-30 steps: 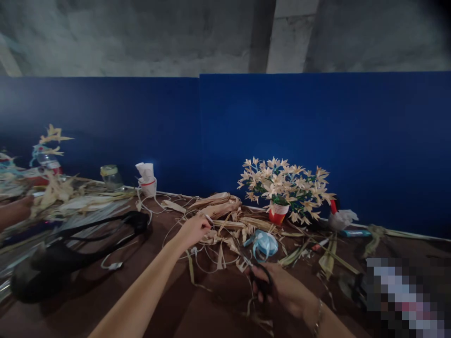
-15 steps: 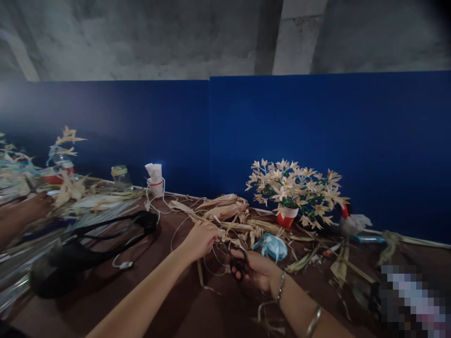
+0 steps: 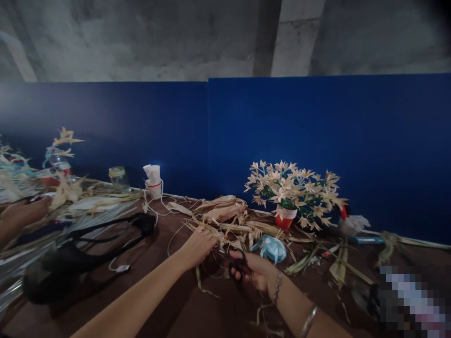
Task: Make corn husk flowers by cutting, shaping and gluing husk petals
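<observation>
My left hand (image 3: 198, 245) is closed on a strip from the pile of dried corn husks (image 3: 225, 213) on the brown table (image 3: 197, 310). Just to its right, my right hand (image 3: 254, 270) grips black scissors (image 3: 237, 264) with fingers through the handles, blades pointing toward the husk strip. Thin wires loop on the table around both hands. A light blue ribbon bundle (image 3: 271, 247) lies just beyond my right hand.
A red cup of husk flowers (image 3: 294, 188) stands at the back right before a blue partition (image 3: 317, 141). A black bag with straps (image 3: 73, 256) lies left. A white cup (image 3: 154, 180) and a glass jar (image 3: 118, 177) stand behind. Another person's hand (image 3: 23, 213) works far left.
My right hand with the scissors has moved left and up, close to my left hand. My left hand has drawn slightly nearer along the husks. The view shifted a little.
</observation>
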The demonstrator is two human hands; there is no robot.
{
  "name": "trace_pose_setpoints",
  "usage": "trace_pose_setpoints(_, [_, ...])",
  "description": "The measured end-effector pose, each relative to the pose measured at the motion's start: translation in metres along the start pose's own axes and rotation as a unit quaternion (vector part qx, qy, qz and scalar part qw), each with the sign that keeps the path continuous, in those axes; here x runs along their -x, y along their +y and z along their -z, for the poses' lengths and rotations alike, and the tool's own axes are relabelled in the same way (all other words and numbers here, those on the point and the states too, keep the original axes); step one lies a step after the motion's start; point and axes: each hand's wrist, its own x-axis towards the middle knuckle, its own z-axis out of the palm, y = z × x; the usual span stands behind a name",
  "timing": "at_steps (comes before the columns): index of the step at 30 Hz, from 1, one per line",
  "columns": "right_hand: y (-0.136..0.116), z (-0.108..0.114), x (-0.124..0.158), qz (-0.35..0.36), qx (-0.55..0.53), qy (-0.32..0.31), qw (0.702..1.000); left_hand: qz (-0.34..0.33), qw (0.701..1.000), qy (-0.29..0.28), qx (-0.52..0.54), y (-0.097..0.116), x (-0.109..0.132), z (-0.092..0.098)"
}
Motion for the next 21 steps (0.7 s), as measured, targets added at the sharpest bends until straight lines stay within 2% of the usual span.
trace_pose_setpoints(5, [-0.006,-0.002,-0.004,-0.005,-0.002,-0.004,1.000,-0.030,0.999,0.015,-0.024,0.005,-0.002,-0.002])
trace_pose_setpoints(14, [-0.003,-0.012,-0.011,-0.010,-0.025,0.008,1.000,-0.021,0.997,0.035,-0.060,0.006,0.005,-0.003])
trace_pose_setpoints(21, [-0.001,-0.006,-0.010,-0.041,-0.059,-0.025,0.997,-0.075,0.994,0.067,-0.048,0.007,0.011,-0.009])
